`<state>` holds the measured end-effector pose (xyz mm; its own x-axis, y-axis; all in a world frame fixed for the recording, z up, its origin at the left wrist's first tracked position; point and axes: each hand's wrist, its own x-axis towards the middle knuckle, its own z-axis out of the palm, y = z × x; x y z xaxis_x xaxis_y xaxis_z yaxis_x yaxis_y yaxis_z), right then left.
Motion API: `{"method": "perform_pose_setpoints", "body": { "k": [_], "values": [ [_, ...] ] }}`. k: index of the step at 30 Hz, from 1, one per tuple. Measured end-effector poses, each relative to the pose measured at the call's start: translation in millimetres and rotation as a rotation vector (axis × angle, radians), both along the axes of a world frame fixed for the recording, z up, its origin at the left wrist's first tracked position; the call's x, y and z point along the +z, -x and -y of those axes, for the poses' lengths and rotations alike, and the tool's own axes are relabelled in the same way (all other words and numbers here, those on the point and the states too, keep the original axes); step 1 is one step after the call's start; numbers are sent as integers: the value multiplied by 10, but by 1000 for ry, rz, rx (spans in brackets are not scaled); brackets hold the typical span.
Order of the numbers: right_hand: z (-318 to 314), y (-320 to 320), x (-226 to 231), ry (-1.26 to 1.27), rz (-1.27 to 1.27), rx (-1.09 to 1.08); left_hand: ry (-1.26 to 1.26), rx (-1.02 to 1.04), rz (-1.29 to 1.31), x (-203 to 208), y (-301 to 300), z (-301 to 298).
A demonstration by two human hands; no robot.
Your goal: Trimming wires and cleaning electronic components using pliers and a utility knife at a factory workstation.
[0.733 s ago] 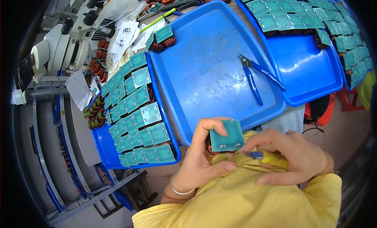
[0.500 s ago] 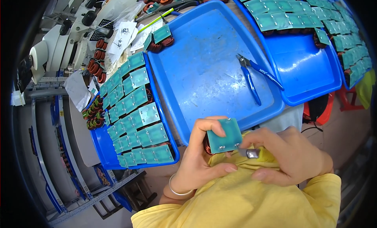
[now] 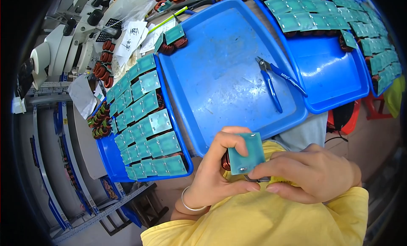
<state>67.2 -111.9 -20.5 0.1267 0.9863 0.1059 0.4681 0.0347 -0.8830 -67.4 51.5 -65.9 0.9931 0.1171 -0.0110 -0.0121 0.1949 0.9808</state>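
A square green circuit board [image 3: 246, 155] with a copper-wire coil [image 3: 226, 161] beneath it is gripped in my left hand [image 3: 214, 172], above my lap. My left index finger bends over the board's face and the thumb reaches below its lower edge. Silvery solder spots show near two of its edges. My right hand [image 3: 309, 174] is closed, its index fingertip against the board's lower right corner. Between its finger and thumb is a small metal-tipped tool [image 3: 263, 179], flat and grey. Most of that tool is hidden by my fingers, so its kind is unclear.
Before me lies a big blue tray [image 3: 220, 76] with blue-handled cutting pliers [image 3: 271, 83]. A left tray [image 3: 188, 166] and a right tray [image 3: 339, 85] hold rows of green boards on coils. Two boards [image 3: 174, 34] stand at the big tray's far left corner. Microscopes [image 3: 53, 57] stand far left.
The board has shifted slightly right and down and has turned. My right hand has brought the metal tool in under the board's lower edge, and its index fingertip has moved left along the board.
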Motion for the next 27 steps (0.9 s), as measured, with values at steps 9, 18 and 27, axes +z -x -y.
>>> {"method": "perform_pose_setpoints", "body": {
  "k": [9,18,27],
  "values": [
    [7,15,-46,-9,-43,-9,-60,-14,12,30,-11,-2],
    [16,17,-66,-5,-55,-8,-170,11,-18,39,-1,-11],
    [9,19,-67,0,-51,-7,-263,25,-41,58,15,-24]
  ]
}}
